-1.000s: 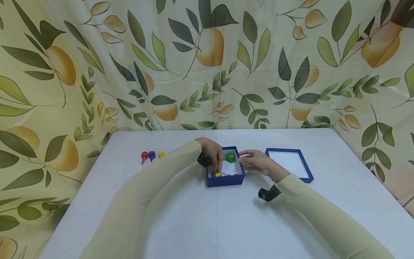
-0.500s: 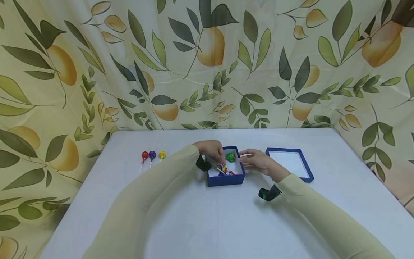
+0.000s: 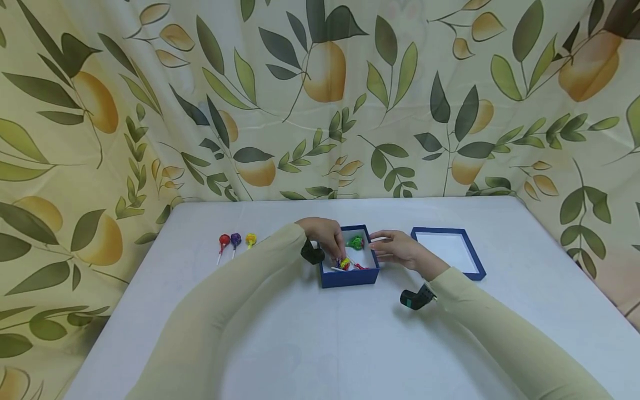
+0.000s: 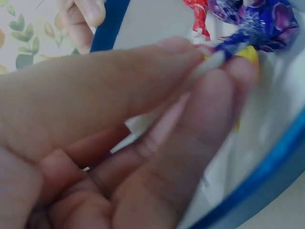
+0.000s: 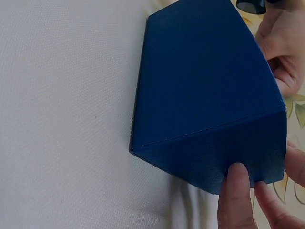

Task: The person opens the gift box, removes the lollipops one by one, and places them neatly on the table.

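An uncovered blue box (image 3: 350, 279) with a white inside stands mid-table. My left hand (image 3: 324, 232) reaches in over its left side. In the left wrist view, its thumb and fingers pinch the white stick of a lollipop in a purple-blue wrapper (image 4: 271, 26). A red-wrapped lollipop (image 4: 199, 19) and a yellow wrapper (image 4: 249, 53) show close by. A green lollipop (image 3: 356, 243) lies toward the back of the box. Outstretched fingers of my right hand (image 3: 400, 251) rest against the box's right wall.
Left of the box, a red lollipop (image 3: 224, 240), a purple lollipop (image 3: 236, 239) and a yellow lollipop (image 3: 251, 239) lie in a row, partly behind the left sleeve. The blue-rimmed lid (image 3: 445, 251) lies inside-up to the right. A patterned curtain (image 3: 320, 139) hangs behind the table.
My left hand rose slightly, shifted right inside the box, then dipped back a little left. The lollipops at the box's front shifted with it. My right hand kept its place.
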Demonstrator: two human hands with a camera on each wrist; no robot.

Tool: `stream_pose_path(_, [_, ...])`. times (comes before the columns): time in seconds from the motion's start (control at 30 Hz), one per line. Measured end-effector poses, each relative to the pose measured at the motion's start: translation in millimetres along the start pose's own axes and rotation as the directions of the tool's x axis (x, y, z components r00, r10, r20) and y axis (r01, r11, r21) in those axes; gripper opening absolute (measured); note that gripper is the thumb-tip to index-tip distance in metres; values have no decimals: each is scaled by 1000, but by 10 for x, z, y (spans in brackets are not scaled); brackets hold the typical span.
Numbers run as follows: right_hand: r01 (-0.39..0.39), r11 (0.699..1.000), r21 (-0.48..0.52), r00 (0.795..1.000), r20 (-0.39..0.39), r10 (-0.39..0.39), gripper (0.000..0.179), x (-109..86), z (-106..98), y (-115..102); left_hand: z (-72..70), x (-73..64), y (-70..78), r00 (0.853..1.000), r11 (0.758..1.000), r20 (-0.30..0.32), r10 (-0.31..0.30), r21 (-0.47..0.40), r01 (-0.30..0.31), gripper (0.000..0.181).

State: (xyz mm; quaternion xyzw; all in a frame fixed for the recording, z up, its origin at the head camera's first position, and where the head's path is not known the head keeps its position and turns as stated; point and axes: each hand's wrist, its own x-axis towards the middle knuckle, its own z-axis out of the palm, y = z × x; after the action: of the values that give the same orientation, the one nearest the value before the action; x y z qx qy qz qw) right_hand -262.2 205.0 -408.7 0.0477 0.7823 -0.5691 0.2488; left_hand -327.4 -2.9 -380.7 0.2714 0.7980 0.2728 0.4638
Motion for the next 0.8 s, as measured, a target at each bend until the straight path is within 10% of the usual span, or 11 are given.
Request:
stream_pose_path(0.3, [5, 1000, 4, 1000, 5, -5, 55, 9, -10, 17, 28, -9, 47, 997, 997, 53, -63, 57, 60, 20])
stream_pose_path(0.8, [14, 1000, 2, 1000, 7, -14, 55, 10, -14, 25, 0, 32, -33, 964, 998, -264, 32, -42, -45, 18])
